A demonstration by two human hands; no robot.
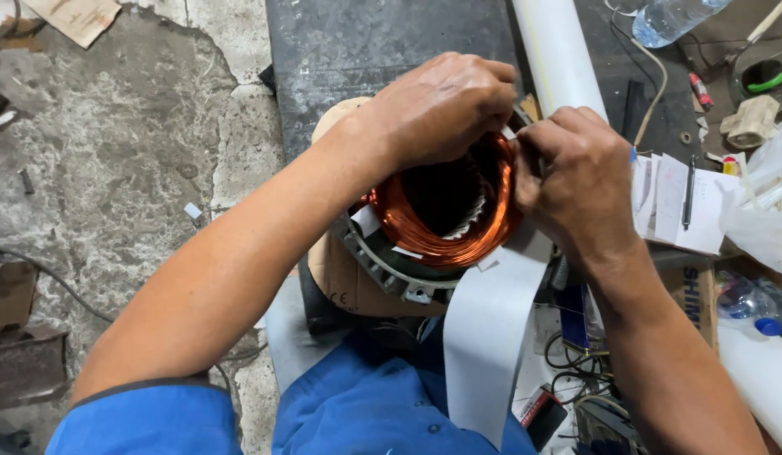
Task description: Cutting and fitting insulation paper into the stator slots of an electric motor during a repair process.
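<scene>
- Stator [391, 274] with copper coil [408, 232] sits tilted on a cardboard piece [344, 282], at the near edge of the dark surface [357, 42], just above the person's blue lap.
- Left hand [441, 105] lies over the coil's far rim, fingers curled together and pressing on the winding; fingertips hidden behind the knuckles.
- Right hand [572, 181] is at the coil's right rim, fingers pinched together on something small there; cannot tell what.
- The two hands nearly touch at the coil's top right.
- White paper strip [483, 337] hangs from the coil's right side down over the lap.
- White tube [555, 50] runs along the surface just behind the right hand; tight room there.
- Right side crowded: papers with pen [688, 194], plastic bag [766, 227], wires [576, 371], bottle [673, 18].
- Left side is open cracked floor [112, 168], plenty of free room.
</scene>
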